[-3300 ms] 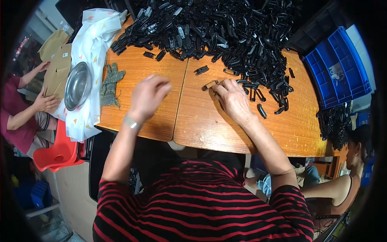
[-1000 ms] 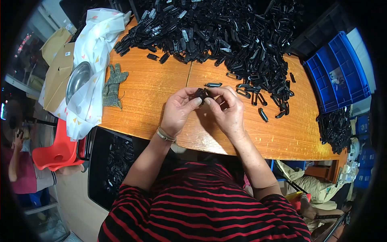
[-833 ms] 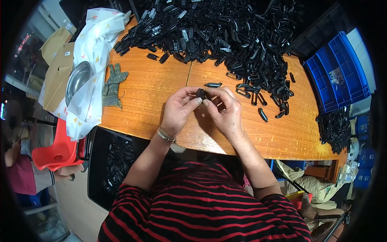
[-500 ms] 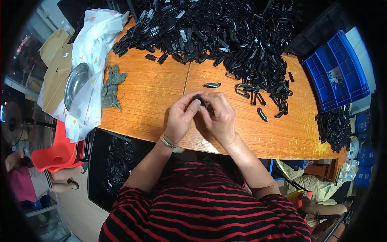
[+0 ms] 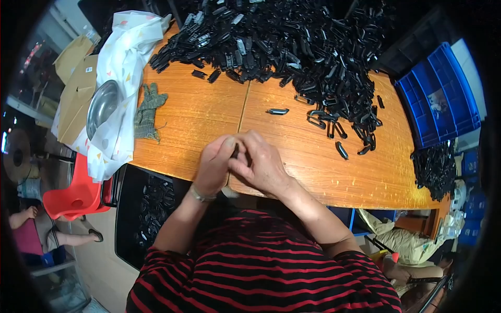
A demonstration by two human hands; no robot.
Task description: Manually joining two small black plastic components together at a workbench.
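My left hand (image 5: 213,166) and my right hand (image 5: 261,166) meet over the near edge of the wooden table (image 5: 193,117). Between their fingertips is a small black plastic part (image 5: 236,151), mostly covered by the fingers. Both hands are closed on it. A single black clip-like piece (image 5: 277,111) lies beyond my right hand. Farther off, a large heap of similar black plastic pieces (image 5: 313,52) covers the back of the table, with several loose ones at its near right edge.
On the left lie a grey knitted glove (image 5: 148,112), a metal bowl (image 5: 103,108), patterned white plastic sheeting (image 5: 130,47) and cardboard (image 5: 77,107). A blue crate (image 5: 443,99) stands at the right. Below left are a red chair (image 5: 78,195) and a black bin of pieces (image 5: 130,229). Another person sits far left.
Both hands have moved a little left and toward me, still together. The black part between them is now more hidden by the fingers.
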